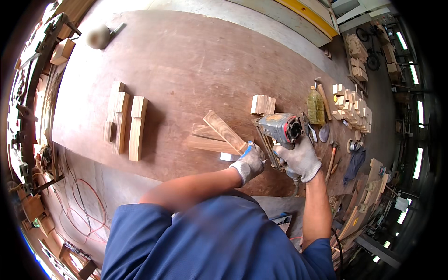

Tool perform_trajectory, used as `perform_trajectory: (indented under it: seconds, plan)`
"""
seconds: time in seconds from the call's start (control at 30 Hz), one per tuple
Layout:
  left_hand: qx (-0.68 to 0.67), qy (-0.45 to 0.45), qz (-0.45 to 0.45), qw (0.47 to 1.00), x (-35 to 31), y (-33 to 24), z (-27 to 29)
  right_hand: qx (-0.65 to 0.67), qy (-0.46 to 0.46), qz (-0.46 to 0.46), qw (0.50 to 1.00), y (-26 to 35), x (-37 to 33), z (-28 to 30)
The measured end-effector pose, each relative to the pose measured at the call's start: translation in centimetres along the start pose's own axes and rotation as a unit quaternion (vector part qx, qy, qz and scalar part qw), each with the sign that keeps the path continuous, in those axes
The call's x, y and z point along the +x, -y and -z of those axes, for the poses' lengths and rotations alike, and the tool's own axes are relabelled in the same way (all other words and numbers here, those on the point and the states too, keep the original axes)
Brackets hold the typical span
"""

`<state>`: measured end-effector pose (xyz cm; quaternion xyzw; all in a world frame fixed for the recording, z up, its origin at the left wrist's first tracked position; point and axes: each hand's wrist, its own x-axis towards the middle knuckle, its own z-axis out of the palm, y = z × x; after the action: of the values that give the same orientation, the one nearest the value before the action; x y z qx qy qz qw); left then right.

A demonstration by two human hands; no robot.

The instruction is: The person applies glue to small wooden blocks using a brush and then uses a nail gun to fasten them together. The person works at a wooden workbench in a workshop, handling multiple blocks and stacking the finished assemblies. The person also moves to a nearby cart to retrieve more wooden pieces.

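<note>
My gloved left hand (250, 161) is closed round the near end of a wooden strip (225, 131), which slants up and to the left. Under that strip lie more wooden pieces (207, 143), and a small white block (228, 157) sits beside them. In my gloved right hand (301, 161) is a nail gun (280, 127) with a grey and black body, gripped by its handle. Its long magazine runs down between my two hands. Just beyond the tool, short wood blocks (263, 104) stand together on the table.
Wooden pieces (136, 128) stand on the table (172, 60) at left. A round-headed object (98, 36) lies far left. To the right are a yellow-green bottle (316, 106), a hammer (332, 156), a dark cloth (355, 164) and stacked blocks (352, 108). A red hose (74, 205) coils on the floor.
</note>
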<state>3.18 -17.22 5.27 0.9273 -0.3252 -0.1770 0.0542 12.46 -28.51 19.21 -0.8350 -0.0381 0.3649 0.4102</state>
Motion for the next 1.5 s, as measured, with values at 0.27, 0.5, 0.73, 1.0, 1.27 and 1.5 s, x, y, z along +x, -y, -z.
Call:
perform_trajectory:
  seconds: [0.27, 0.5, 0.73, 1.0, 1.27, 1.5]
  plan:
    - [-0.03, -0.012, -0.015, 0.999, 0.8, 0.1, -2.2, -0.046, 0.033, -0.025, 0.998, 2.0, 1.2, 0.3]
    - [-0.129, -0.124, 0.023, 0.984, 1.8, -0.6, -4.1, -0.144, 0.088, -0.074, 0.983, 3.4, 2.5, 0.0]
    - [-0.767, -0.506, -0.045, 0.393, 8.1, -4.1, -10.5, -0.296, 0.147, -0.041, 0.943, 5.5, 4.2, -1.1]
    - [-0.892, -0.316, 0.079, 0.312, 6.6, -2.7, -7.7, -0.273, 0.187, -0.108, 0.937, 7.7, 5.4, -1.9]
    - [-0.901, -0.279, 0.098, 0.318, 4.9, -2.4, -6.0, -0.312, 0.218, -0.121, 0.917, 7.6, 7.3, -2.1]
    - [-0.852, -0.357, 0.023, 0.381, 9.7, -3.4, -12.4, -0.327, 0.252, -0.155, 0.897, 8.8, 8.6, -3.1]
